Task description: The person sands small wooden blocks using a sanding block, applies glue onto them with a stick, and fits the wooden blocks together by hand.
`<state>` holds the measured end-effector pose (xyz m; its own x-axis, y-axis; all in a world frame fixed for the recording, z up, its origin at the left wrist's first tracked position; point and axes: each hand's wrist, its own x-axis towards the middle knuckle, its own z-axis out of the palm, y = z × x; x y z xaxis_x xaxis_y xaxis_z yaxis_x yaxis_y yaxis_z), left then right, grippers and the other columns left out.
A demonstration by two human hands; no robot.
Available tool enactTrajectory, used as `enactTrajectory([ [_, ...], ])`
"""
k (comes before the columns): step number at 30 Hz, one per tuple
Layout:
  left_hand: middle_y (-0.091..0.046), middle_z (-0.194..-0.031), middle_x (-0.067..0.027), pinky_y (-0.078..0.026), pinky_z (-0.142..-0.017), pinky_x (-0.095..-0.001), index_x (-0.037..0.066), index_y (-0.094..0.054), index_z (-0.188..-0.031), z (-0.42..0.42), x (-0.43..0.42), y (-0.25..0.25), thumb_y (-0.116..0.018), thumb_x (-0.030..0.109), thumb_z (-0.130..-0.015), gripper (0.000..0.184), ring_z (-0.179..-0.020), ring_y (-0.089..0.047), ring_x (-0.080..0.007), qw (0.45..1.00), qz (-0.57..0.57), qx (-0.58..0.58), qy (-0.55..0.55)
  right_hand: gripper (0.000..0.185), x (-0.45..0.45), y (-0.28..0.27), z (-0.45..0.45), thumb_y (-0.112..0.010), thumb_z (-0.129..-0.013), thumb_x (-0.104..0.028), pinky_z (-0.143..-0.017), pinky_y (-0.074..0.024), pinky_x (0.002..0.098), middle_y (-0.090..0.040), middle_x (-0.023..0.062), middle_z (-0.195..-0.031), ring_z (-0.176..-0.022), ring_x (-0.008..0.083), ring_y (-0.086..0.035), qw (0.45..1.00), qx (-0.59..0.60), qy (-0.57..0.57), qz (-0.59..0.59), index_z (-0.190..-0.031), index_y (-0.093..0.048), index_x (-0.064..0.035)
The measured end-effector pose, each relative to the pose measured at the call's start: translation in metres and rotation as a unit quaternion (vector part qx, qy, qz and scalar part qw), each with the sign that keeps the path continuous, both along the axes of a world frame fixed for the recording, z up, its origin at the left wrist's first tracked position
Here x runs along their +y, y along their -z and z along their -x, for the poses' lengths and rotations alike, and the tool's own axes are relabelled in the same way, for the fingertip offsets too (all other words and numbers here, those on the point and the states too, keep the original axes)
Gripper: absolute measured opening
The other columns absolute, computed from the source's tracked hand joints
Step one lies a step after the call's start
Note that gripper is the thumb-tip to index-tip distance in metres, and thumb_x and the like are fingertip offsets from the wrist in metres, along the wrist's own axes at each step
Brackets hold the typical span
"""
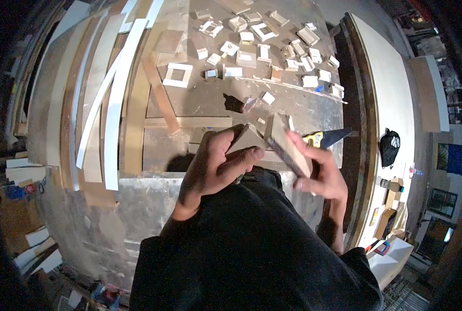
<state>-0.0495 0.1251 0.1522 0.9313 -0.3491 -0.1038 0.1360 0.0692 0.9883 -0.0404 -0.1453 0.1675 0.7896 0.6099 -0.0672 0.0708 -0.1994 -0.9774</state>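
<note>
My left hand [219, 161] is closed on a thin, flat wooden piece [247, 138], pinched between thumb and fingers. In my right hand [320, 167] is a thicker wooden block [288, 146], tilted, its upper end close to the left piece. Whether the two pieces touch, I cannot tell. Just beyond my right hand lies a tool with a yellow handle [313, 139] and a dark blade [336, 137]. A small pale block [268, 97] and a dark scrap [234, 102] rest on the worktable [200, 103] past my hands.
Many small wooden frames and blocks [246, 58] are scattered over the table's far part. Long boards and white strips [124, 93] lie at the left. A dark gap separates the table from a pale panel [386, 83] at the right, with a black bag [389, 147] on it.
</note>
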Motion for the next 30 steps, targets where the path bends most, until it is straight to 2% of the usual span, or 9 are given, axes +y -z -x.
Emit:
enactTrajectory([
  [3, -0.065, -0.076, -0.0077, -0.049, -0.059, -0.0256, -0.003, -0.061, -0.098, -0.002, -0.011, 0.0, -0.066, 0.022, -0.091, 0.026, -0.064, -0.06, -0.0087, 0.999, 0.047, 0.012, -0.005, 0.087, -0.003, -0.007, 0.0, -0.087, -0.067, -0.024, -0.115, -0.0273, 0.0397, -0.043, 0.0166, -0.15, -0.139, 0.027, -0.039, 0.994, -0.002, 0.065, 0.091, -0.14, -0.047, 0.0014],
  [7, -0.065, -0.076, -0.0052, -0.049, -0.06, -0.0251, -0.002, -0.061, -0.099, 0.003, -0.015, 0.002, -0.064, 0.022, -0.092, 0.025, -0.064, -0.059, -0.0087, 0.998, 0.058, 0.005, -0.037, 0.09, 0.006, -0.006, 0.006, -0.089, -0.065, -0.026, -0.114, -0.0271, 0.0402, -0.043, 0.0182, -0.149, -0.139, 0.0277, -0.039, 0.991, -0.106, 0.045, -0.062, -0.14, -0.047, -0.0002],
  [13, -0.064, -0.075, -0.0049, -0.048, -0.061, -0.0261, -0.002, -0.061, -0.098, 0.006, -0.012, -0.003, -0.062, 0.019, -0.093, 0.022, -0.066, -0.059, -0.0082, 0.995, 0.066, 0.024, -0.069, 0.081, 0.008, 0.004, -0.008, -0.087, -0.068, -0.017, -0.112, -0.0319, 0.0391, -0.045, 0.018, -0.147, -0.134, 0.0293, -0.046, 0.977, 0.015, 0.116, 0.177, -0.14, -0.051, -0.0062],
  [15, -0.063, -0.073, -0.0053, -0.048, -0.061, -0.0261, -0.003, -0.061, -0.098, 0.007, -0.013, -0.007, -0.062, 0.019, -0.093, 0.023, -0.066, -0.058, -0.0083, 0.997, 0.001, -0.006, -0.076, 0.077, 0.007, 0.019, 0.001, -0.086, -0.069, -0.017, -0.112, -0.0318, 0.0379, -0.045, 0.0174, -0.147, -0.134, 0.0293, -0.046, 0.985, -0.041, 0.131, -0.106, -0.138, -0.053, -0.0054],
  [17, -0.063, -0.07, -0.0048, -0.048, -0.061, -0.026, -0.003, -0.061, -0.096, 0.008, -0.016, -0.001, -0.063, 0.02, -0.093, 0.024, -0.064, -0.058, -0.0083, 0.994, 0.035, -0.027, -0.099, 0.078, 0.008, 0.017, 0.002, -0.083, -0.072, -0.013, -0.114, -0.0279, 0.0363, -0.042, 0.0158, -0.15, -0.137, 0.023, -0.04, 0.987, -0.043, -0.001, -0.154, -0.141, -0.049, -0.0035],
  [19, -0.062, -0.068, -0.0049, -0.047, -0.059, -0.0278, -0.003, -0.061, -0.094, 0.01, -0.011, -0.005, -0.064, 0.018, -0.091, 0.022, -0.062, -0.059, -0.0098, 0.991, -0.075, -0.06, -0.092, 0.077, 0.004, 0.005, -0.002, -0.081, -0.073, -0.01, -0.113, -0.0285, 0.0356, -0.043, 0.0152, -0.149, -0.135, 0.0215, -0.042, 0.999, 0.029, 0.013, -0.009, -0.142, -0.048, -0.0036],
  [21, -0.06, -0.065, -0.0081, -0.046, -0.056, -0.031, -0.003, -0.06, -0.089, 0.009, -0.014, -0.001, -0.065, 0.018, -0.091, 0.022, -0.058, -0.06, -0.0147, 0.991, 0.002, -0.078, -0.112, 0.078, -0.005, 0.01, -0.006, -0.081, -0.072, -0.013, -0.113, -0.0284, 0.0352, -0.044, 0.0152, -0.149, -0.135, 0.0218, -0.042, 0.997, 0.069, 0.041, -0.006, -0.141, -0.048, -0.0026],
  [24, -0.058, -0.065, -0.0145, -0.046, -0.054, -0.0326, -0.001, -0.055, -0.086, 0.01, -0.016, -0.01, -0.065, 0.02, -0.091, 0.024, -0.055, -0.062, -0.0225, 0.952, -0.173, -0.207, -0.146, 0.082, -0.004, 0.013, 0.001, -0.082, -0.069, -0.021, -0.114, -0.0271, 0.0354, -0.043, 0.0154, -0.15, -0.136, 0.0227, -0.041, 0.978, 0.175, 0.07, -0.089, -0.141, -0.048, -0.0005],
  [30, -0.058, -0.066, -0.0157, -0.048, -0.055, -0.0347, -0.001, -0.055, -0.091, 0.009, -0.015, -0.006, -0.065, 0.02, -0.092, 0.023, -0.057, -0.064, -0.0286, 0.937, -0.213, -0.236, -0.147, 0.092, 0.008, 0.035, 0.002, -0.082, -0.061, -0.04, -0.062, -0.045, 0.0238, -0.047, 0.0242, -0.144, -0.08, 0.013, -0.062, 0.985, 0.116, 0.122, -0.034, -0.138, -0.051, 0.0006],
])
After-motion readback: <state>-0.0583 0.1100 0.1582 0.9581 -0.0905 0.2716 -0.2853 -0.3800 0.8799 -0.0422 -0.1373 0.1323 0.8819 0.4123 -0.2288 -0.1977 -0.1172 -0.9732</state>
